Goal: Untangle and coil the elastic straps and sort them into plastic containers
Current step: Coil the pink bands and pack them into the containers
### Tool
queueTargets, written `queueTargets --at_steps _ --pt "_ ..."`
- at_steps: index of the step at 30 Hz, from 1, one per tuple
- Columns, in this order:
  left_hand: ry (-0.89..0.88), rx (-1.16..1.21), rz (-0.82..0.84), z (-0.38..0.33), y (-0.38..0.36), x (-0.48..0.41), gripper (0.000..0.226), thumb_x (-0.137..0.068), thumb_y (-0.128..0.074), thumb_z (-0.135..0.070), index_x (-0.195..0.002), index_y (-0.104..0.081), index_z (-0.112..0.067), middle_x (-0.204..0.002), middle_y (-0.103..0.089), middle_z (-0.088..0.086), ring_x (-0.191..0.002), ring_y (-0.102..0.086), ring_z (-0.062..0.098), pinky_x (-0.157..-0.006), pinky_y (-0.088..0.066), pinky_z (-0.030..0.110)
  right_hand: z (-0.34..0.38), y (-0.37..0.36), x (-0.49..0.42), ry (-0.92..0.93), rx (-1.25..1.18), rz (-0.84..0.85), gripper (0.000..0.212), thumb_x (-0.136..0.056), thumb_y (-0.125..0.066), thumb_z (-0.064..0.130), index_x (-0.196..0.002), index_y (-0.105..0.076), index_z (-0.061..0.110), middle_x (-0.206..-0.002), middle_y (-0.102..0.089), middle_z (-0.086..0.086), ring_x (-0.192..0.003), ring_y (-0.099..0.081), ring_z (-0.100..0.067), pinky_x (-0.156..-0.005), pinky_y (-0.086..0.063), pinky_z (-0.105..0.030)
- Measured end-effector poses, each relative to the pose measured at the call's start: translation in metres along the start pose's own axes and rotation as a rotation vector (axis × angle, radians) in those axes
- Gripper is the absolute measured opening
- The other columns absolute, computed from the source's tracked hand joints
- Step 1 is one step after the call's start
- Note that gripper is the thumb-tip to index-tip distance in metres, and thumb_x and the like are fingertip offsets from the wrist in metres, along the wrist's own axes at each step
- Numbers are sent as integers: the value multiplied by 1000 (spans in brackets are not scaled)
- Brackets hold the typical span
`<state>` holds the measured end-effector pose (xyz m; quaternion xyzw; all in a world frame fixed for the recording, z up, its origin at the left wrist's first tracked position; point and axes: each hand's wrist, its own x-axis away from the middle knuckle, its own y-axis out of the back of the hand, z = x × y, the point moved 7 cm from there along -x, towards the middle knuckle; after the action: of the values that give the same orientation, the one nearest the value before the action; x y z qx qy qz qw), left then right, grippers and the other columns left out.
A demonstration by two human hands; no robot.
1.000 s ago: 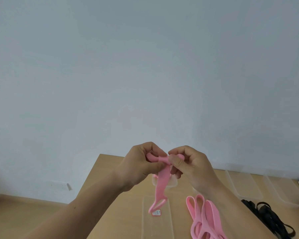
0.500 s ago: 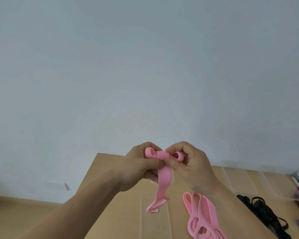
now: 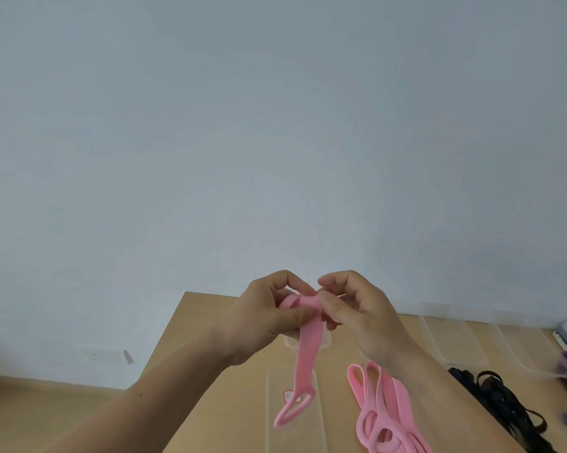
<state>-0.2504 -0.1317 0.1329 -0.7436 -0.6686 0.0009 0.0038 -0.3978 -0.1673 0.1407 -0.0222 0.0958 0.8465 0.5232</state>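
The pink elastic strap (image 3: 303, 351) is held in the air above the wooden table (image 3: 216, 364), its upper end pinched between both hands and its looped tail hanging toward 6 o'clock over a clear plastic container (image 3: 275, 426). The left hand (image 3: 269, 317) is closed on the started coil; the right hand (image 3: 357, 312) pinches the strap just beside it, at 3 o'clock. To coil well, I would keep the left thumb pressed on the wound turns while the right feeds the strap flat, edges aligned, with light even tension. More pink straps (image 3: 386, 416) lie at 4 o'clock, black straps (image 3: 504, 410) further out.
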Motion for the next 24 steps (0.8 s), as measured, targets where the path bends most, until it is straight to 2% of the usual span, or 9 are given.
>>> queueTargets --at_steps 4,9,11,13,16,21,24 --pt "-41 -65 -58 1 4 0 15 -87 -69 4 -100 -62 -2 -97 -71 27 -91 -70 43 -86 -54 62 -9 -5 1 -85 1 37 13 -95 -62 21 -97 -68 9 -76 -71 -13 -65 -66 -21 -57 -52 -28" --pt "-31 -38 -55 1 3 -1 27 -81 -73 -3 -104 -61 -6 -99 -69 28 -91 -71 42 -87 -54 61 -3 -1 0 -11 5 -19 8 -90 -69 15 -96 -69 11 -69 -70 -1 -59 -64 -15 -54 -49 -22" --pt "8 -3 -53 4 4 -2 34 -82 -73 -4 -111 -56 -4 -101 -69 29 -91 -72 39 -87 -55 60 0 1 -1 17 1 -36 12 -88 -71 9 -99 -69 12 -68 -69 4 -59 -64 -11 -56 -49 -19" --pt "48 7 -29 9 3 -2 30 -87 -71 -2 -111 -54 1 -99 -71 26 -90 -73 38 -85 -56 58 2 1 -1 34 22 -19 17 -87 -71 6 -101 -68 14 -68 -68 8 -59 -64 -8 -57 -50 -18" --pt "77 -4 4 10 1 0 31 -85 -71 -4 -110 -54 3 -96 -73 22 -90 -72 39 -82 -58 55 2 -1 0 53 47 -5 19 -86 -72 5 -100 -68 18 -71 -68 11 -63 -64 -5 -60 -51 -17" --pt "106 85 67 2 -1 1 46 -82 -76 -17 -114 -51 3 -102 -70 29 -96 -69 45 -89 -53 61 5 -4 3 99 37 1 18 -85 -75 13 -94 -69 28 -84 -71 4 -76 -69 -11 -66 -56 -21" --pt "112 124 12 5 4 1 37 -80 -78 -20 -104 -57 0 -87 -71 23 -88 -70 43 -89 -51 65 8 -8 3 148 103 27 23 -83 -74 13 -94 -68 32 -89 -71 3 -82 -69 -17 -73 -59 -31"
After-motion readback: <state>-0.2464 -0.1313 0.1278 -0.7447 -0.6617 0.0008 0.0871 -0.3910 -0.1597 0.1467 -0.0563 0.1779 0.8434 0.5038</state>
